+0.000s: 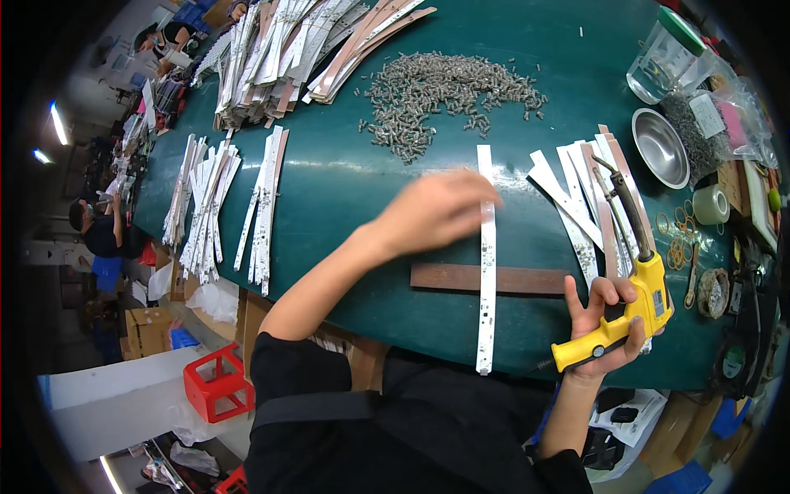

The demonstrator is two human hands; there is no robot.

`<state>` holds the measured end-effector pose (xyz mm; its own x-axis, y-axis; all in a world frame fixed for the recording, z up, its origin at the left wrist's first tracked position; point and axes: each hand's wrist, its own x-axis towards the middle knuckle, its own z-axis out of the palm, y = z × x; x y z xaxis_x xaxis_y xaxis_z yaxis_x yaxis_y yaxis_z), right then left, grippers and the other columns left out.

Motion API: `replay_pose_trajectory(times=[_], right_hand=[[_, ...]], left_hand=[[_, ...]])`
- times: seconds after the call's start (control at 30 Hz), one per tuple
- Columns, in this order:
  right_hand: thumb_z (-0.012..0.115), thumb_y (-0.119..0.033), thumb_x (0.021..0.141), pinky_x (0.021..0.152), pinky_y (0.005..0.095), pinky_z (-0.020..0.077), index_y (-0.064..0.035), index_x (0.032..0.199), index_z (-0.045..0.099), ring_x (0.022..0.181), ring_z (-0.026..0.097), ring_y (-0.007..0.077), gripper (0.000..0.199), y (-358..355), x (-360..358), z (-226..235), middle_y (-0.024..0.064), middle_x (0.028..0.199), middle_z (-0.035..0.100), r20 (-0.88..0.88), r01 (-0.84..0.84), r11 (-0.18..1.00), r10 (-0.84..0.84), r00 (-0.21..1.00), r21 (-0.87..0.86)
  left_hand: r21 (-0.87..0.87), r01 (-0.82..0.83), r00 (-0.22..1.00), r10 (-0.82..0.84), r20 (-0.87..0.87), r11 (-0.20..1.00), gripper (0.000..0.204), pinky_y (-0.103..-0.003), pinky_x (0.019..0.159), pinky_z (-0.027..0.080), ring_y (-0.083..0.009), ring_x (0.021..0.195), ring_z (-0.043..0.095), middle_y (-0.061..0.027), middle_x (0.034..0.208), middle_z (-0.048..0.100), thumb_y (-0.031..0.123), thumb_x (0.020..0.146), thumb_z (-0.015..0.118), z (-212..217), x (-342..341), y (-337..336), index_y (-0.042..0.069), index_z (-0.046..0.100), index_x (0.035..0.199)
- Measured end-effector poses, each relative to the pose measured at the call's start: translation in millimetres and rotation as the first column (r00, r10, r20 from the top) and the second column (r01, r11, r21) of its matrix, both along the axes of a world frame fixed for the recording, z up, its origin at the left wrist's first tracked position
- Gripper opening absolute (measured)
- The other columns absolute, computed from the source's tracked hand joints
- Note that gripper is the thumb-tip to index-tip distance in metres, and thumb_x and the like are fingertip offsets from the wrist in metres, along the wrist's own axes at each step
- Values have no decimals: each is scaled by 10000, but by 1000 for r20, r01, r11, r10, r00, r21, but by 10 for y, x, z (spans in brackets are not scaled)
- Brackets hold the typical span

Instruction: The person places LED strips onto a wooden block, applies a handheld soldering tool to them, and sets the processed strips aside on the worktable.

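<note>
A long white circuit board strip [487,317] lies lengthwise in front of me, across a dark brown wooden bar [527,281]. My left hand [432,212] is over the strip's upper part, fingers curled down toward it. Motion blurs those fingers, and whatever may be between them is hidden. In my right hand [613,317] is a yellow soldering gun [652,290], its handle gripped and its thin metal nozzle pointing away from me. The gun is held above several more strips [568,198] on the right. Beyond my left hand spreads a heap of small metallic cylindrical parts [444,90].
Strips are piled [280,49] at the far left, with smaller bundles [210,206] nearer. Along the right edge are a steel bowl [661,148], a green-lidded jar [671,58], a tape roll [711,204] and rubber bands [679,235]. A red stool [216,383] stands on the floor.
</note>
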<state>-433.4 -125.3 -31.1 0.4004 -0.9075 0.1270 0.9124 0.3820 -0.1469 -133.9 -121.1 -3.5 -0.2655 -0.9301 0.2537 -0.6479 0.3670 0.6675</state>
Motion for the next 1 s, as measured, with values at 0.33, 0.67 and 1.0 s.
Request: replay_pose_trajectory(times=[0.33, 0.67, 1.0], right_hand=[[620, -181, 891, 1079, 658, 318, -77, 1279, 392, 1046, 487, 201, 462, -3, 16, -10, 40, 1074, 502, -17, -6, 1000, 6, 1000, -15], [623, -178, 889, 1006, 552, 403, -101, 1357, 361, 1042, 472, 195, 542, -1, 13, -18, 45, 1078, 494, -67, -8, 1000, 8, 998, 0], [633, -176, 885, 975, 525, 415, -93, 1322, 387, 1051, 482, 196, 508, -20, 15, -26, 53, 1084, 514, -92, -16, 1000, 15, 996, -9]], left_hand=[[-311, -436, 773, 529, 352, 844, 172, -429, 813, 470, -324, 926, 580, -133, 909, 595, 185, 825, 686, -231, 361, -742, 54, 653, 932], [264, -334, 842, 412, -348, 905, 225, -240, 721, 513, -86, 801, 595, -42, 950, 666, 152, 940, 621, -17, 368, -464, -4, 632, 1102], [595, 29, 505, 502, -703, 803, 250, -233, 735, 527, -96, 825, 620, -74, 975, 672, 107, 962, 588, 75, 187, 85, -14, 614, 1180]])
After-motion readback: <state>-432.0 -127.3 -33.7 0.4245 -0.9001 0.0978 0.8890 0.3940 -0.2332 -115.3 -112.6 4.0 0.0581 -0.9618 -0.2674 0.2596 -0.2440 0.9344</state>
